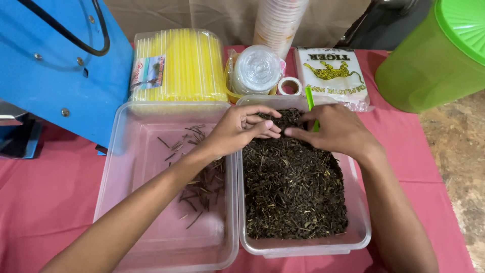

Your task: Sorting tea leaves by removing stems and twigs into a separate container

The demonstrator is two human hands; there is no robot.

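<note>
Two clear plastic tubs sit side by side on a pink tablecloth. The right tub (359,222) is filled with dark dried tea leaves and stems (293,187). The left tub (126,151) holds only a few loose stems (204,184). My left hand (237,129) reaches across from the left tub, fingers bent and touching the leaves at the far end of the right tub. My right hand (333,129) rests on the same spot, fingertips meeting the left hand's, pinching at the leaves. A green scoop handle (309,98) sticks up behind my right hand.
A blue machine (60,65) stands at the far left. Behind the tubs are a pack of yellow straws (179,65), clear lids (256,68), a tape roll (289,86), stacked cups (278,20), a bag pack (331,73) and a green jug (434,55).
</note>
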